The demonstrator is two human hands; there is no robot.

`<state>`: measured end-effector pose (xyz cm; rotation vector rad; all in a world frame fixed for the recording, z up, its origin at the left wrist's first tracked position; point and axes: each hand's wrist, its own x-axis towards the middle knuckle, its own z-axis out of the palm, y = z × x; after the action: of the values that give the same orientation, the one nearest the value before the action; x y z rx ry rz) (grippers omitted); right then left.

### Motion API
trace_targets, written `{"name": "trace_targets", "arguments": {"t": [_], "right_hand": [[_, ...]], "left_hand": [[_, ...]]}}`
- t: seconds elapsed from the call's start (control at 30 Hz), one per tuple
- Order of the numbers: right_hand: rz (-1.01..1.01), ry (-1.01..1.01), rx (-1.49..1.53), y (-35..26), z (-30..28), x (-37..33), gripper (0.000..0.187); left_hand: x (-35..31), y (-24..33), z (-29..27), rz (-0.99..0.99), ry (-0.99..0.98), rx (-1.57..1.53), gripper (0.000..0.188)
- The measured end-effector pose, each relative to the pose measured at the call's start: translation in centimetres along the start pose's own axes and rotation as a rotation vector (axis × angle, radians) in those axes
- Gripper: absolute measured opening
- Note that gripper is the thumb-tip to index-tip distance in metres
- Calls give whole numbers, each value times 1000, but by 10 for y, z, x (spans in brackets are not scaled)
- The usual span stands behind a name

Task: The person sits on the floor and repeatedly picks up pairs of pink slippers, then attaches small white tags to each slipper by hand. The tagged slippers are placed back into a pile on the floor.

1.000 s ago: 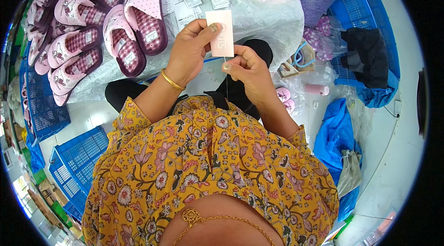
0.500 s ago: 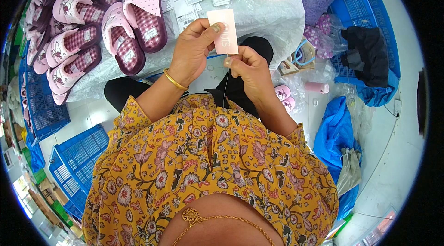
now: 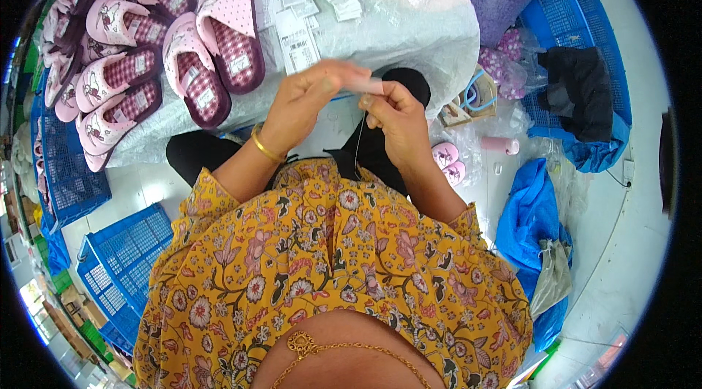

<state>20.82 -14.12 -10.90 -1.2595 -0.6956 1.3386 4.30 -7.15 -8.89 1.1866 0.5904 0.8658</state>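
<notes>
Pale pink card (image 3: 373,86) sits nearly edge-on between left hand (image 3: 306,95), its grip too blurred to tell, and right hand (image 3: 399,111), its grip pinching a thin thread (image 3: 357,142); steadying the card should ease thread control.

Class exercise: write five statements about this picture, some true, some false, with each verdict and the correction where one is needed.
1. A gold bangle circles the wrist of the left hand. True.
2. The thin thread hangs from the left hand. False: it hangs from the fingers of the right hand.
3. The pink slippers have checked insoles. True.
4. The pink card faces the camera squarely. False: it appears nearly edge-on and blurred.
5. The paper labels lie left of the slippers. False: they lie to the right.
</notes>
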Motion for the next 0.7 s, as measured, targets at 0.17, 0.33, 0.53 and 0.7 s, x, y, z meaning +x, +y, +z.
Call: {"name": "trace_targets", "arguments": {"t": [0.17,0.33,0.53,0.7], "right_hand": [[-127,-68,-212,-1,-11,-4,12],[-207,-133,-401,4,-12,-5,13],[-244,-160,-574,0,-10,-6,13],[-180,-199,-542,8,-12,-7,17]], "left_hand": [[-5,12,-21,-213,-234,-220,44],[-2,7,-28,-297,-269,287,14],[-5,-9,-20,-183,-192,530,17],[-11,-5,-14,-87,-168,752,11]]}}
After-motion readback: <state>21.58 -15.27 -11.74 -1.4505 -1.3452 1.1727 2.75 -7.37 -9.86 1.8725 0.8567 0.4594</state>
